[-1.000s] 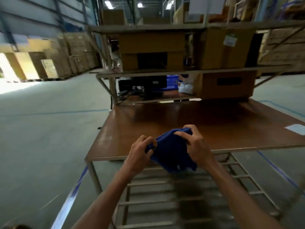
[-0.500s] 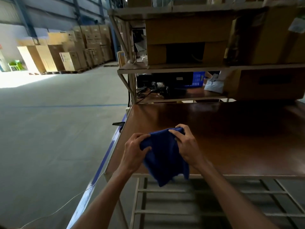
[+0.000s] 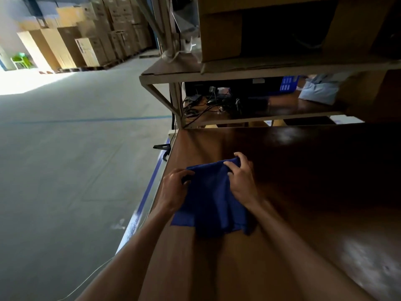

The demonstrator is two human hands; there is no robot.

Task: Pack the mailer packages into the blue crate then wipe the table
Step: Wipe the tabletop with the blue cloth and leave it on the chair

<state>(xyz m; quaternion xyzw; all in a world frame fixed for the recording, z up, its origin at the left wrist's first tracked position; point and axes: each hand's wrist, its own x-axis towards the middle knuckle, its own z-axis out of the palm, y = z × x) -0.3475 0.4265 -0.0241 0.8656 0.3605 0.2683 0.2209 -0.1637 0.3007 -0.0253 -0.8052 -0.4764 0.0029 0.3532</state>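
A dark blue cloth (image 3: 211, 205) hangs spread between both hands over the left part of the brown wooden table (image 3: 303, 192). My left hand (image 3: 172, 190) grips its upper left corner and my right hand (image 3: 239, 179) pinches its upper right edge. The cloth's lower hem drapes down toward the tabletop; whether it touches the wood I cannot tell. A blue crate (image 3: 288, 83) shows partly on the shelf behind the table, half hidden by dark equipment. No mailer packages are in view.
A two-level shelf rack (image 3: 165, 77) rises at the table's back, holding cardboard boxes (image 3: 221, 35) above and cables and black devices (image 3: 217, 103) below. A person's pale sleeve (image 3: 319, 92) shows behind the shelf. Concrete floor lies left, with stacked cartons (image 3: 86, 46) far back.
The view has closed in on the table and my hands have carried the cloth forward, from beyond the near edge to above the tabletop. The cloth is now more spread out.
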